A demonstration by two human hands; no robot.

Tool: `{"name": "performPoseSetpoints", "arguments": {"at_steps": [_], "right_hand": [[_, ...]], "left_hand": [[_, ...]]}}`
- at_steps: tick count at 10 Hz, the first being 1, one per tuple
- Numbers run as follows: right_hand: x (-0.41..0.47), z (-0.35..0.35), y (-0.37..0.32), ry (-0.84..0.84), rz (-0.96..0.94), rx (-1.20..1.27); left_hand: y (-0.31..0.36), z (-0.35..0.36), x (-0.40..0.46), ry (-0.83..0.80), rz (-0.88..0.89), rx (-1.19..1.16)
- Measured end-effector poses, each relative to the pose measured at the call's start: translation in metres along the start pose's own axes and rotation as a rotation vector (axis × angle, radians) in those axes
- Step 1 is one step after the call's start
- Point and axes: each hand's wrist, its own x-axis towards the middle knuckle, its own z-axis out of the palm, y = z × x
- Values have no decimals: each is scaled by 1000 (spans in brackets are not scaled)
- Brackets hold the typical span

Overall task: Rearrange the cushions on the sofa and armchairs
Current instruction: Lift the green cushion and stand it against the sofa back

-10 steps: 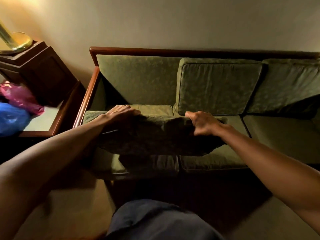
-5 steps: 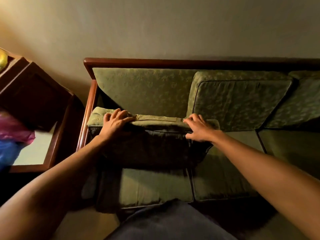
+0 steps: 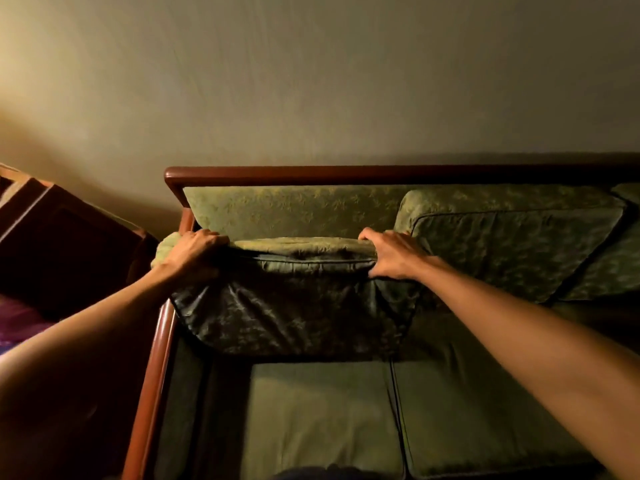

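Note:
A green patterned back cushion [image 3: 294,306] stands upright at the left end of the sofa, its top edge just in front of the bare upholstered backrest [image 3: 287,209]. My left hand [image 3: 192,252] grips its top left corner. My right hand [image 3: 391,254] grips its top right corner. Its lower edge rests on the left seat cushion [image 3: 318,417]. Beside it, a second back cushion [image 3: 512,244] leans against the backrest, and part of a third shows at the far right [image 3: 620,265].
The sofa has a reddish wooden frame [image 3: 346,174] with a wooden arm rail [image 3: 156,375] on the left, and stands against a plain wall. A dark wooden side table [image 3: 62,244] stands left of it, with a pink bag [image 3: 17,323] below. A second seat cushion [image 3: 485,410] lies to the right.
Both hands have carried the cushion up and back from the seat's front to the backrest, turning it upright. The view has moved closer to the sofa.

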Motion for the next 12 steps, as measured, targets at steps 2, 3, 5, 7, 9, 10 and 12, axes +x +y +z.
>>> {"name": "performPoseSetpoints", "arguments": {"at_steps": [2,3,5,7,9,10,12], "right_hand": [[92,-9,21,186,83,5],[123,19,34,-120,193,-145],[155,71,44,-34,236,-293],[162,102,53,21,172,-364],[148,58,60,-131,130,-93],[120,37,54,-102,133,-87],[-22,64,32,-148,182,72]], "left_hand": [[-36,-4,83,238,-280,-131],[-38,23,113,-94,-233,-113],[-29,80,151,-65,-328,86],[-38,112,167,-69,-335,126],[-34,86,150,-152,-339,-2],[-7,75,112,16,-320,-12],[107,74,2,-80,-268,-372]]}}
